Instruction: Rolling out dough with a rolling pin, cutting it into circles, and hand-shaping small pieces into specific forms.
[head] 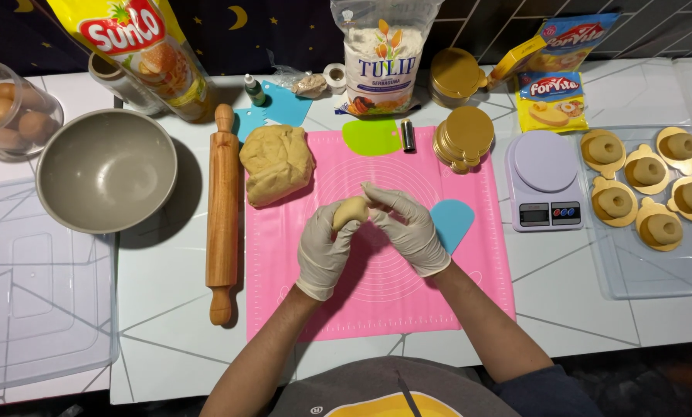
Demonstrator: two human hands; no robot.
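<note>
Both my hands wear pale gloves and meet over the pink silicone mat [469,301]. My left hand [324,251] cups a small ball of tan dough [351,210]. My right hand [409,228] pinches the same dough ball from the right with its fingertips. A large lump of dough [276,164] lies on the mat's upper left corner, apart from my hands. A wooden rolling pin [223,212] lies lengthwise just left of the mat.
A grey bowl [106,170] and a jar of eggs [10,116] stand at left. A kitchen scale [545,181], gold discs [463,137] and a clear tray [632,266] of shaped dough pieces are at right. Flour bag [381,58], oil pouch and scrapers line the back.
</note>
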